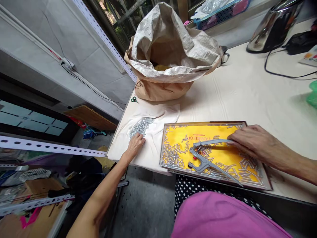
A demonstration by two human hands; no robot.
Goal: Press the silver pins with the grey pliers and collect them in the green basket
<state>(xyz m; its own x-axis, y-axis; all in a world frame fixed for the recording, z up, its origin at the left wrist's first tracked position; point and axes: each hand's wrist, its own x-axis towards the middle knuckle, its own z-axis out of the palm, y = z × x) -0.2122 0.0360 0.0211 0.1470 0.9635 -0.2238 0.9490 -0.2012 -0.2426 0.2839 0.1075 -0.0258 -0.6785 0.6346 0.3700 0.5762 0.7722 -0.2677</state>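
My left hand (135, 145) is at the near edge of a heap of small silver metal pieces (145, 125) on a white cloth. Its fingers are curled down and closed; whatever lies between them is too small to make out. Grey hand pliers (201, 162) with a spring and a small red part near the jaws are in my right hand (247, 140), whose fingers wrap the upper handle. The lower handle is spread away from it. Beneath the pliers lies a shallow tray (162, 142) with a yellow bottom and many short silver metal rods (170, 155) scattered over it.
A large paper-and-woven sack (163, 89) stands open behind the heap, with green-handled scissors (134, 99) beside it. Farther back are a blue basket (215, 18) and a metal kettle (272, 29) with a black cord. A perforated white rail (49, 145) runs at left.
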